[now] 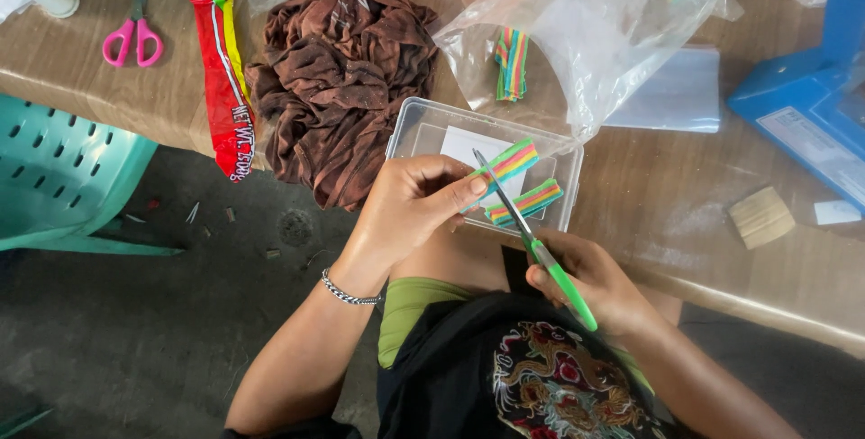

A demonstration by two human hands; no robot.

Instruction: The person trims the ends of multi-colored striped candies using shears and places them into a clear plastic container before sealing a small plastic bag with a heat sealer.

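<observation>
My left hand [410, 209] pinches a rainbow-striped candy strip [505, 165] over a clear plastic box [423, 123] at the table's near edge. My right hand [595, 281] grips green-handled scissors [532, 236], whose blades cross the strip. A second piece of striped candy [524, 201] sits just below the blades, over the box. A white card [464, 146] lies inside the box.
A crumpled brown cloth [338, 78] lies left of the box, beside a red and yellow wrapper [221, 78] and pink scissors [133, 38]. A clear bag [595, 42] holds more striped candy [511, 62]. A blue device [811, 96] stands right; a teal chair [63, 178] stands left.
</observation>
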